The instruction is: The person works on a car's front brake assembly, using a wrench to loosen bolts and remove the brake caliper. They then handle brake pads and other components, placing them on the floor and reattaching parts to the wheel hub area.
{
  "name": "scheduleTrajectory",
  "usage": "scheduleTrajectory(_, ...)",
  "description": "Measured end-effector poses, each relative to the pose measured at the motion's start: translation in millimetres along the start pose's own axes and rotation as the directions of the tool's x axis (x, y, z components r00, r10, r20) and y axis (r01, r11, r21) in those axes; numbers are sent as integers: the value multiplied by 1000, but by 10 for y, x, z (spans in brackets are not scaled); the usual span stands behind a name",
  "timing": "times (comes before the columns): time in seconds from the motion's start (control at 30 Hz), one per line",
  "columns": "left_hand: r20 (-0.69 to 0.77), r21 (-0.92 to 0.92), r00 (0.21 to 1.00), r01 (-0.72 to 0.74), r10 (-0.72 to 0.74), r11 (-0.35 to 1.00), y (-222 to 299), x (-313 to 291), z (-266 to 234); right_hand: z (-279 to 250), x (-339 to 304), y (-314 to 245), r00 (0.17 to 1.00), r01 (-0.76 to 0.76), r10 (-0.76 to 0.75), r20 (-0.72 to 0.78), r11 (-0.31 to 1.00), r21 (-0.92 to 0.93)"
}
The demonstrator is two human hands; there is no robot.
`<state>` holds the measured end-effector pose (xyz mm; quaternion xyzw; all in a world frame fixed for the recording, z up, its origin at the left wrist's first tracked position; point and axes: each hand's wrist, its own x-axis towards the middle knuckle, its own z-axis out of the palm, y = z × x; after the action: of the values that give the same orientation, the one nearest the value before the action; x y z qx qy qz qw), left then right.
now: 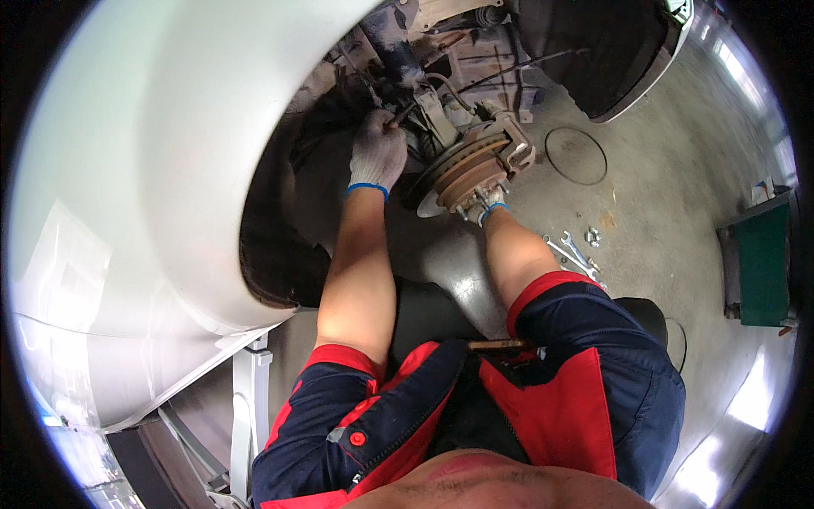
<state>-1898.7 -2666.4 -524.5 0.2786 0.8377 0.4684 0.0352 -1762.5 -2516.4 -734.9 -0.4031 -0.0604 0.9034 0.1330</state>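
In a grey-white knitted glove with a blue cuff, my left hand [378, 153] reaches into the wheel well behind the brake disc. Its fingers are curled round something dark and rod-like beside the suspension parts; what it is I cannot make out. The rusty brake disc [471, 172] has its wheel studs facing my right side, and a brake caliper [519, 154] sits on its edge. My right hand [488, 206], gloved too, is low at the disc by the studs. The hub hides most of its fingers. Above hangs the suspension strut [392, 49].
A white car fender [195, 110] curves along the left, above a grey lift arm [251, 382]. Several spanners [573, 253] and some nuts [593, 237] lie on the floor at the right. Farther out are a thin black ring [577, 156] and a green box [763, 259].
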Motion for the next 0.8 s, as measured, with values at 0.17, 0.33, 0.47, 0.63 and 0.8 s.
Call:
scheduleTrajectory(0.17, -304, 354, 777, -444, 550, 823, 597, -561, 228, 34, -54, 142, 999, -28, 28, -31, 1000, 1)
scheduleTrajectory(0.33, -45, 446, 643, -672, 764, 591, 950, -544, 839, -374, 319, -266, 968, 50, -52, 245, 999, 14)
scheduleTrajectory(0.47, -9, 531, 706, -597, 708, 602, 619, -538, 754, 62, 41, 153, 998, -1, -4, -68, 998, -68)
scheduleTrajectory(0.63, -12, 560, 789, -504, 614, 658, 793, -258, 809, -34, 278, -77, 1000, 16, -15, -25, 1000, 26)
scheduleTrajectory(0.8, 62, 494, 771, -576, 634, 651, 782, -359, 801, -242, 430, -121, 993, -36, 28, 116, 998, 59)
